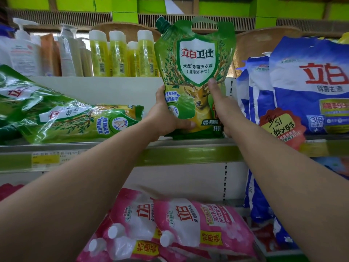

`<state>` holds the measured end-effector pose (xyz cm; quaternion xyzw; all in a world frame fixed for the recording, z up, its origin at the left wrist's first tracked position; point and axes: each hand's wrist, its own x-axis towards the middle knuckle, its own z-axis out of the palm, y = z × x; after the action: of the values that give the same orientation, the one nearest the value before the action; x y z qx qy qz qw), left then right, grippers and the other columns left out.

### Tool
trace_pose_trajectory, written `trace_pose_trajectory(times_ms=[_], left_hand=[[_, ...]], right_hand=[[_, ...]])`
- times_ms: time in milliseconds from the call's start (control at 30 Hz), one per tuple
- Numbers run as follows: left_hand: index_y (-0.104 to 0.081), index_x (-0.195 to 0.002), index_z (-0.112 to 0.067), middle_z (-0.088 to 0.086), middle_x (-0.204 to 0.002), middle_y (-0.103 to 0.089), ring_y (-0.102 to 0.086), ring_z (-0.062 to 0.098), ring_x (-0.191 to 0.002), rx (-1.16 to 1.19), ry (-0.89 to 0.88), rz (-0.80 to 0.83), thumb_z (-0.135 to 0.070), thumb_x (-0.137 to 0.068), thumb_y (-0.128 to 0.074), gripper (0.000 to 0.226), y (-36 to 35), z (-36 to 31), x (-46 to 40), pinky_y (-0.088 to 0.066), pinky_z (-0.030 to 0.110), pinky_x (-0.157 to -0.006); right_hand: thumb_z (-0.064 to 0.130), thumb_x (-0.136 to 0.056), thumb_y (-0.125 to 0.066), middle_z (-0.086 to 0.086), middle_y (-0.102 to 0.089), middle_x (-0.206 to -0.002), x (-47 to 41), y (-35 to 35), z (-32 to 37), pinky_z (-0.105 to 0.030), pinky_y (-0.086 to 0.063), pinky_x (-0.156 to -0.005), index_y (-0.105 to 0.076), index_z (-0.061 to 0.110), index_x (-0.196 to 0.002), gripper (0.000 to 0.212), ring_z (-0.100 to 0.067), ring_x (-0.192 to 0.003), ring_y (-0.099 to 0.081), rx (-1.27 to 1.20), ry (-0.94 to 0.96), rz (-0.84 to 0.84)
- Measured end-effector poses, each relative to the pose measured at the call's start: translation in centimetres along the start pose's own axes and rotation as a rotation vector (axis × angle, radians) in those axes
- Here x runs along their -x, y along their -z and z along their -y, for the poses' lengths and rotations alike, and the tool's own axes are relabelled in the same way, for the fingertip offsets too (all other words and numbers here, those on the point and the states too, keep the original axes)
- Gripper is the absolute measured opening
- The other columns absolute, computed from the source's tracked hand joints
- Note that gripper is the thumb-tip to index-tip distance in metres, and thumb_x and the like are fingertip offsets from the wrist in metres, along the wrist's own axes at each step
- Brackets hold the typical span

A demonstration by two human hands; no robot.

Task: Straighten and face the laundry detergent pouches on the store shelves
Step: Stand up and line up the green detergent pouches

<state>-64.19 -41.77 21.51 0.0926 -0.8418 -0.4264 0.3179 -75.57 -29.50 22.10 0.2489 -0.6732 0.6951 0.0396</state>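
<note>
A green detergent pouch with a deer picture and a dark green spout cap stands upright on the middle shelf, its front facing me. My left hand grips its lower left side, thumb across the front. My right hand holds its lower right side, thumb up on the front, fingers hidden behind. To the left, other green pouches lie flat on their sides on the same shelf.
Blue and white detergent bags stand at the right. Pink pouches lie flat on the shelf below. Yellow bottles and white pump bottles fill the upper shelf. Price labels run along the shelf edge.
</note>
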Motion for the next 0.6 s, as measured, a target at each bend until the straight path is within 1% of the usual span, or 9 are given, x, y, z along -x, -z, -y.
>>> trace_pose_trajectory(times_ms=[33, 67, 133, 167, 233, 333, 367, 500, 600], left_hand=[[0.006, -0.151, -0.029, 0.000, -0.129, -0.051, -0.052, 0.024, -0.119, -0.007, -0.008, -0.008, -0.020, -0.059, -0.091, 0.134, -0.06, -0.03, -0.01, -0.042, 0.046, -0.105], [0.005, -0.151, -0.028, 0.000, -0.128, -0.051, -0.052, 0.024, -0.118, -0.016, -0.017, -0.014, -0.020, -0.059, -0.090, 0.133, -0.10, -0.05, -0.04, -0.043, 0.046, -0.105], [0.003, -0.151, -0.027, -0.001, -0.124, -0.052, -0.053, 0.023, -0.117, -0.030, -0.031, -0.020, -0.020, -0.060, -0.090, 0.131, -0.18, -0.06, -0.11, -0.043, 0.044, -0.104], [0.003, -0.151, -0.026, -0.002, -0.123, -0.052, -0.054, 0.022, -0.116, -0.030, -0.031, -0.017, -0.020, -0.060, -0.090, 0.130, -0.20, -0.03, -0.16, -0.044, 0.044, -0.104], [0.003, -0.151, -0.026, -0.001, -0.126, -0.052, -0.054, 0.022, -0.116, -0.023, -0.016, -0.009, -0.021, -0.059, -0.090, 0.131, -0.19, 0.10, -0.26, -0.044, 0.044, -0.104], [0.003, -0.151, -0.027, 0.000, -0.127, -0.053, -0.054, 0.024, -0.117, -0.024, 0.000, -0.001, -0.024, -0.059, -0.091, 0.131, -0.10, 0.21, -0.32, -0.044, 0.045, -0.104], [0.003, -0.151, -0.027, 0.000, -0.126, -0.052, -0.054, 0.024, -0.117, -0.022, 0.003, 0.001, -0.024, -0.059, -0.090, 0.131, -0.09, 0.23, -0.32, -0.044, 0.045, -0.104], [0.005, -0.150, -0.027, -0.001, -0.122, -0.052, -0.054, 0.024, -0.116, -0.013, 0.011, 0.012, -0.021, -0.062, -0.090, 0.130, -0.11, 0.17, -0.27, -0.045, 0.045, -0.103], [0.006, -0.151, -0.026, -0.002, -0.119, -0.052, -0.053, 0.023, -0.115, -0.020, 0.013, 0.011, -0.021, -0.062, -0.089, 0.130, -0.14, 0.11, -0.22, -0.044, 0.044, -0.104]], right_hand=[[0.081, -0.072, -0.045, -0.011, -0.046, -0.138, -0.08, -0.02, 0.02, -0.041, -0.039, -0.102, -0.033, 0.012, -0.141, 0.098, -0.028, -0.123, -0.046, -0.003, -0.003, 0.000], [0.081, -0.072, -0.045, -0.011, -0.047, -0.137, -0.18, -0.04, 0.01, -0.041, -0.039, -0.101, -0.034, 0.012, -0.141, 0.098, -0.028, -0.122, -0.047, 0.002, -0.001, -0.004], [0.081, -0.074, -0.043, -0.010, -0.046, -0.137, -0.41, -0.11, -0.09, -0.035, -0.037, -0.093, -0.034, 0.012, -0.140, 0.097, -0.027, -0.122, -0.045, 0.011, 0.012, -0.019], [0.081, -0.074, -0.042, -0.010, -0.045, -0.138, -0.54, -0.15, -0.22, -0.034, -0.035, -0.089, -0.034, 0.012, -0.141, 0.096, -0.026, -0.122, -0.045, 0.014, 0.015, -0.025], [0.082, -0.075, -0.040, -0.010, -0.045, -0.138, -0.75, -0.22, -0.47, -0.034, -0.032, -0.085, -0.035, 0.012, -0.141, 0.096, -0.026, -0.120, -0.044, 0.024, 0.016, -0.020], [0.082, -0.074, -0.039, -0.009, -0.046, -0.136, -0.84, -0.27, -0.62, -0.034, -0.032, -0.084, -0.036, 0.013, -0.140, 0.095, -0.021, -0.107, -0.043, 0.028, 0.018, -0.013], [0.082, -0.074, -0.040, -0.009, -0.046, -0.136, -0.86, -0.25, -0.62, -0.034, -0.032, -0.084, -0.036, 0.014, -0.140, 0.095, -0.020, -0.106, -0.043, 0.028, 0.013, -0.013], [0.082, -0.074, -0.041, -0.009, -0.045, -0.137, -0.85, -0.21, -0.63, -0.034, -0.033, -0.085, -0.033, 0.015, -0.141, 0.094, -0.026, -0.119, -0.044, 0.034, -0.007, -0.011], [0.082, -0.074, -0.041, -0.009, -0.046, -0.136, -0.75, -0.19, -0.58, -0.036, -0.036, -0.087, -0.034, 0.015, -0.140, 0.094, -0.027, -0.119, -0.046, 0.037, -0.016, 0.000]])
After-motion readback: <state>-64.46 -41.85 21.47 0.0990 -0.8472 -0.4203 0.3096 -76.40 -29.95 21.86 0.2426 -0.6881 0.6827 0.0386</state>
